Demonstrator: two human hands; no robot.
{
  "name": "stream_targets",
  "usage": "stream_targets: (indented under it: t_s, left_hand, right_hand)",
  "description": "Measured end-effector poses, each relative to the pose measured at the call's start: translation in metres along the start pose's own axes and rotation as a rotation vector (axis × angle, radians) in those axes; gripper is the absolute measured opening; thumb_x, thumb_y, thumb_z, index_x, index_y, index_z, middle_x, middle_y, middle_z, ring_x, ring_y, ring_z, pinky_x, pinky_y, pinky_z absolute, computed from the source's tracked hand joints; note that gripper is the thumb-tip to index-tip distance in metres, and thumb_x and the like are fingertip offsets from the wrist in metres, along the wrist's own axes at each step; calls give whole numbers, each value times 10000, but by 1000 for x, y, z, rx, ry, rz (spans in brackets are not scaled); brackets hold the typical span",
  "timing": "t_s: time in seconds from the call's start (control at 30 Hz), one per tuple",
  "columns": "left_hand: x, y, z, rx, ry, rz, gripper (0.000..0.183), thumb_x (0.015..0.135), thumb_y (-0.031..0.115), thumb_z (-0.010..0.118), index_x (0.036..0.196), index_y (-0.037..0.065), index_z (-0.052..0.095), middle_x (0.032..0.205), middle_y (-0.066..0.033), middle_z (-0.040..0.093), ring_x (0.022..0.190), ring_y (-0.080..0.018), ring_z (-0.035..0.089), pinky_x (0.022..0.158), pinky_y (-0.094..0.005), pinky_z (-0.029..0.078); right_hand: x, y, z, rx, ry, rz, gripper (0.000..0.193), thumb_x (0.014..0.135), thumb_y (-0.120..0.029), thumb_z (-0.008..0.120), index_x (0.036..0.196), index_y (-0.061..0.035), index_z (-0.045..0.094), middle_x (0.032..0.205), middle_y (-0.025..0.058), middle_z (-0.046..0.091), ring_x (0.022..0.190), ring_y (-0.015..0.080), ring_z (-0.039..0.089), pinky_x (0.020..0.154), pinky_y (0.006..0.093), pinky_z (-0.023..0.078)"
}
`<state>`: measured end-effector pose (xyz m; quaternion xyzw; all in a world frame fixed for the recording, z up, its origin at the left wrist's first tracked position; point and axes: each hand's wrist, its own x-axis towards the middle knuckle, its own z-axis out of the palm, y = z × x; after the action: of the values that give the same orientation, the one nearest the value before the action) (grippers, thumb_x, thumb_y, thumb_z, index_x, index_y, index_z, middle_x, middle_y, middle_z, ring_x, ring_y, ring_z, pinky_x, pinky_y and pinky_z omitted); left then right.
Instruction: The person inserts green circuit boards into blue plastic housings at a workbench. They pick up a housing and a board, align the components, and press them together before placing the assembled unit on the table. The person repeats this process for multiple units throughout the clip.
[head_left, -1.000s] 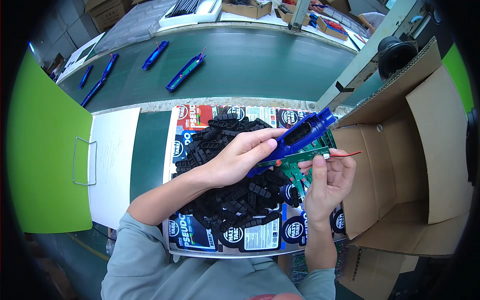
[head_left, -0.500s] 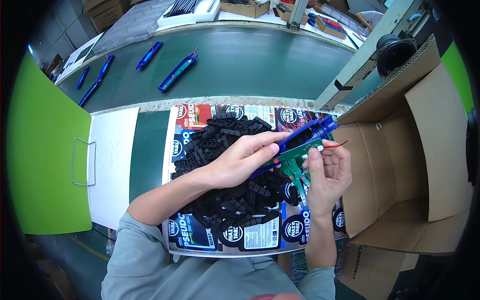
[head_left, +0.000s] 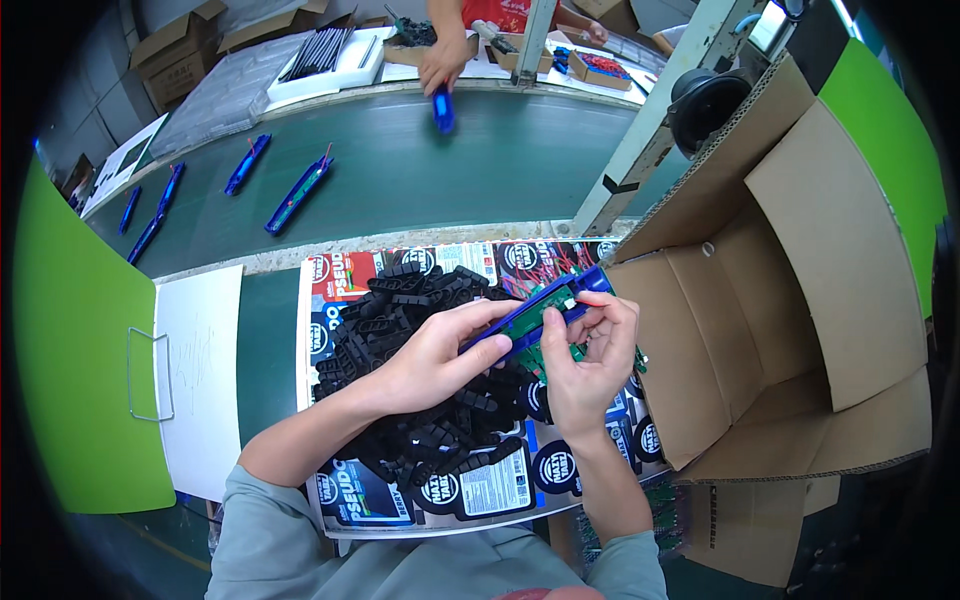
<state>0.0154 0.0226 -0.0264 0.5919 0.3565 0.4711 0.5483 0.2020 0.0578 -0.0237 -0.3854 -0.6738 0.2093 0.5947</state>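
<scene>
My left hand (head_left: 440,355) is closed round the lower end of a long blue plastic housing (head_left: 594,279), which tilts up to the right. In the housing's channel lies a narrow green circuit board (head_left: 540,317) with a white connector. My right hand (head_left: 592,375) pinches at the board near that connector, thumb on the board; the red wire is mostly behind the fingers. A heap of black ribbed plastic pieces (head_left: 400,310) lies under and left of my hands. More green circuit boards (head_left: 530,362) with red wires lie beneath and behind the housing.
A green conveyor belt (head_left: 370,190) crosses ahead, carrying several blue housings (head_left: 300,196). Another person's hand (head_left: 445,62) holds a blue housing (head_left: 443,112) over it. An open cardboard box (head_left: 700,330) stands right, a metal post (head_left: 625,165) behind it. A white sheet (head_left: 200,390) is at left.
The circuit board has gone from beside the housing into its channel, and my right hand has moved with it. Another person's arm has appeared across the belt with a blue housing. The view has shifted.
</scene>
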Motion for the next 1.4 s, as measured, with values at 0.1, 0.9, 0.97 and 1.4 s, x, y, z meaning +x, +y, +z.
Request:
stream_targets:
  t_s: [0.1,0.9,0.97,1.4]
  left_hand:
    - [0,4,0,68,13,-34,398,1074,145,571,1421,-46,546,1098,-43,653,920,-83,599,806,-260,524]
    - [0,7,1,109,35,-100,367,1052,63,549,1399,-56,568,1043,-37,651,852,-77,590,757,-253,520]
    - [0,8,1,115,35,-91,367,1052,61,546,1399,-57,567,1041,-37,652,851,-79,591,757,-254,520]
    - [-2,47,-36,83,323,-4,403,1040,95,576,1410,-64,562,977,-48,678,810,-82,641,726,-247,543]
  right_hand:
    - [-2,-4,5,216,37,154,597,856,47,776,1353,-12,449,1016,44,501,759,80,480,674,239,405]
    - [4,-4,2,512,-148,417,330,939,60,665,1236,20,528,1115,75,640,997,121,641,878,283,532]
    - [4,-3,2,510,-149,414,330,940,60,663,1239,20,528,1118,76,639,1004,122,641,879,283,533]
    - [-1,6,1,135,-355,286,272,936,-97,727,1173,22,667,922,55,665,835,124,632,738,280,509]
